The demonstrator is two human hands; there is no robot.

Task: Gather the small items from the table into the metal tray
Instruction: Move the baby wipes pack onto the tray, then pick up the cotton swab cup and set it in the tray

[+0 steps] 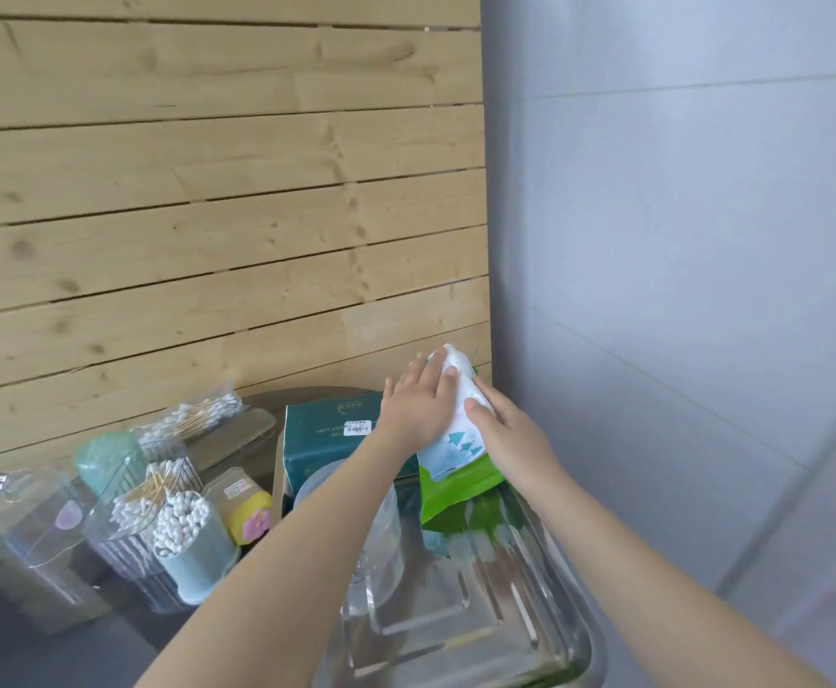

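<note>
A white and green soft pack [460,454] leans upright at the far end of the metal tray [574,633]. My left hand [420,404] lies flat against its left side and my right hand [510,434] grips its right side. A dark teal tissue box [326,434] stands just left of the pack, at the tray's far end. A clear plastic container [381,543] sits in the tray under my left forearm. Left of the tray stand a cup of cotton swabs [187,533], a clear swab organiser [132,508], a bag of swabs [197,414] and a small yellow box [249,504].
A wooden slat wall [207,191] rises directly behind the table. A grey wall [679,240] closes in on the right of the tray. A clear lidded holder [33,528] stands at the far left, and a teal capped item [103,459] sits behind the organiser.
</note>
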